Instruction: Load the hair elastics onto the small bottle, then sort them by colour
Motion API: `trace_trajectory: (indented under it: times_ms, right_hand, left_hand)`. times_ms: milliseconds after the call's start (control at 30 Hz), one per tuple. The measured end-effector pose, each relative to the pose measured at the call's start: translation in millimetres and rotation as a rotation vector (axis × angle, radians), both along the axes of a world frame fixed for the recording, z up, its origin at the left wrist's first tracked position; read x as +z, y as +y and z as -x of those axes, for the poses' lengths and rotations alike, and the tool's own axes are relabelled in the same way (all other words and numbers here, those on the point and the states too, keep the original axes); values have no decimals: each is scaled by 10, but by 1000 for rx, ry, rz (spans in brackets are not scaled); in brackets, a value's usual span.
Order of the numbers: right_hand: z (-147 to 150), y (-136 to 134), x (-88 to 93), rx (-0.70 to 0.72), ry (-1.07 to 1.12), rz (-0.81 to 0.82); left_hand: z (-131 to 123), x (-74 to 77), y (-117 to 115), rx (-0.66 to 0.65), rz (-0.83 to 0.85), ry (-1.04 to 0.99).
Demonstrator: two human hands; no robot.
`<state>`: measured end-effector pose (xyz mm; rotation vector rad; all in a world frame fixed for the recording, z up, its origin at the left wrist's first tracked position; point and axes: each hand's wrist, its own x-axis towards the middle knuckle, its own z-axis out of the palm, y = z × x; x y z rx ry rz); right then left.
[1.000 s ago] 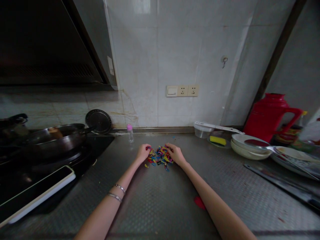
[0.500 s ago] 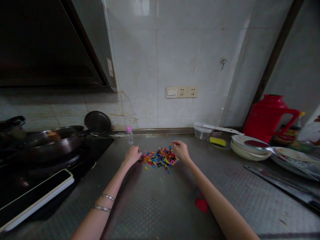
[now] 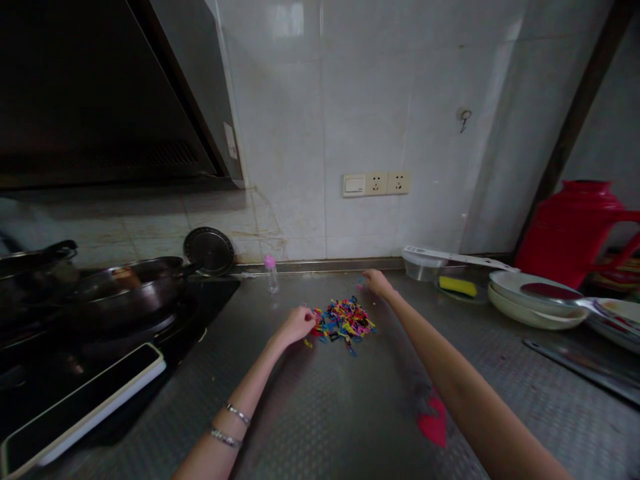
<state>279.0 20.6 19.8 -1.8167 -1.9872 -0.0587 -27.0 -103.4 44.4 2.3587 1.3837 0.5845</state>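
Note:
A heap of small coloured elastic bands (image 3: 343, 321) lies on the steel counter (image 3: 325, 413). My left hand (image 3: 296, 325) rests with curled fingers against the heap's left edge. My right hand (image 3: 377, 282) reaches past the heap toward the wall, its fingertips pressed down by a few stray bands (image 3: 361, 284). What those fingers hold, if anything, is too small to make out. A small clear bottle with a pink cap (image 3: 271, 273) stands upright behind the heap, to the left.
A dark pan (image 3: 125, 290) and a round lid (image 3: 209, 251) sit on the stove at left, with a phone (image 3: 80, 407) at its near edge. Stacked plates (image 3: 530, 300), a yellow sponge (image 3: 459, 286), a clear tub (image 3: 423, 265) and a red jug (image 3: 575, 227) crowd the right side.
My hands left the heap they had cupped. The right hand moved away toward the wall and the stray bands. The left drew out, then returned to the heap's left edge.

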Motion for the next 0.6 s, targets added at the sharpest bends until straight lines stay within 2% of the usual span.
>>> trace_trajectory:
  times_ms: [167, 400, 600]
  right_hand:
    - [62, 208, 12, 57, -145, 82]
    - [187, 238, 8, 67, -323, 178]
    - [251, 150, -11, 65, -373, 132]
  left_hand:
    - [-28, -35, -14, -136, 12, -41]
    - [-65, -26, -60, -130, -3, -41]
    - [-79, -47, -62, -143, 4, -57]
